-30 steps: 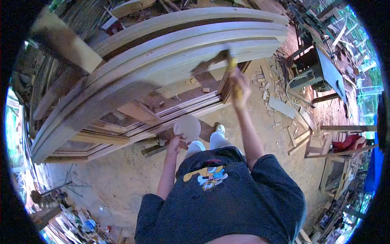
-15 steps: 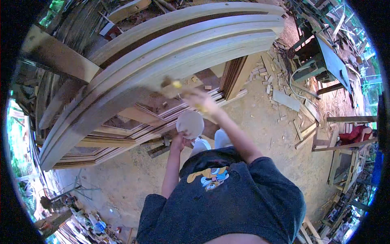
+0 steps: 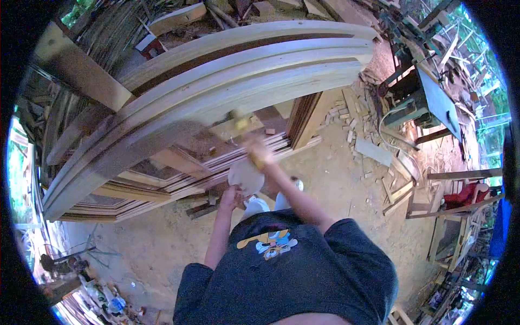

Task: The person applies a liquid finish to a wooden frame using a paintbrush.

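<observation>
A pale round tub (image 3: 246, 176) is held in front of my legs by my left hand (image 3: 232, 196), with the fingers curled on its near left edge. Above it, my right hand (image 3: 259, 153) is closed round a brush (image 3: 241, 122), both smeared by motion. The brush's dark end overlaps the lower face of a big wooden frame (image 3: 292, 76) in this view. That frame has a curved-looking grooved top rail and leans or stands right in front of me. Its face looks darker left of the brush.
Wood offcuts (image 3: 346, 116) lie scattered on the floor to the right, near a machine with a flat metal top (image 3: 437, 103). A thick wooden post (image 3: 81, 70) stands at the left of the frame. Stacked timber fills the back.
The view has shifted, so the frame sits lower and further left. My right hand and the brush have moved down, a little nearer the tub, which my left hand still holds.
</observation>
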`<state>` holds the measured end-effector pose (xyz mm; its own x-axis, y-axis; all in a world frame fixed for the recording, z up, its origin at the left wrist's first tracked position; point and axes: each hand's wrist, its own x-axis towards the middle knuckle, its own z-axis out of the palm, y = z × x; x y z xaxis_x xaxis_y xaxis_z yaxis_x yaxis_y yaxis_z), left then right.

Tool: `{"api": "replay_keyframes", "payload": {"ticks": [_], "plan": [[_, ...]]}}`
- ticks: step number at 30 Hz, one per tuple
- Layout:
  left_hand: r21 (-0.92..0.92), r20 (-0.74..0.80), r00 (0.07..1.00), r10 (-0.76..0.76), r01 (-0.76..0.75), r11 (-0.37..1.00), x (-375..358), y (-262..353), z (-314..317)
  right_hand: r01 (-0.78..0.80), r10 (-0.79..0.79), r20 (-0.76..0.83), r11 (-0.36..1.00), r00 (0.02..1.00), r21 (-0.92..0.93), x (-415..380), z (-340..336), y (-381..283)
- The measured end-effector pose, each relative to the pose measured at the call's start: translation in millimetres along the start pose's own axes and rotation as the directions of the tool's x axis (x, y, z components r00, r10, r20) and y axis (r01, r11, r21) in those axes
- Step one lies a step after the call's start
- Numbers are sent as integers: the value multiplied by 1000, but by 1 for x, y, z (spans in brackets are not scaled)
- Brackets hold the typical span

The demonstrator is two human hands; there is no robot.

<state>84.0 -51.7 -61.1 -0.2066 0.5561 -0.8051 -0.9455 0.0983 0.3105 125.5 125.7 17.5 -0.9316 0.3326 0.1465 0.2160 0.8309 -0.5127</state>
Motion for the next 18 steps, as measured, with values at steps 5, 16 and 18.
{"api": "replay_keyframes", "payload": {"ticks": [5, 16, 18], "plan": [[-81, 350, 863, 365, -360, 929, 36, -23, -35, 63, -243, 188, 754, 952, 654, 8, -18, -65], [-56, -61, 992, 108, -111, 992, 29, -46, 105, 63, 13, -264, 959, 964, 277, -53, -145, 193], [-75, -19, 994, 111, -112, 991, 51, -63, 113, -209, 494, -276, 719, 824, 663, -71, -185, 220]]}}
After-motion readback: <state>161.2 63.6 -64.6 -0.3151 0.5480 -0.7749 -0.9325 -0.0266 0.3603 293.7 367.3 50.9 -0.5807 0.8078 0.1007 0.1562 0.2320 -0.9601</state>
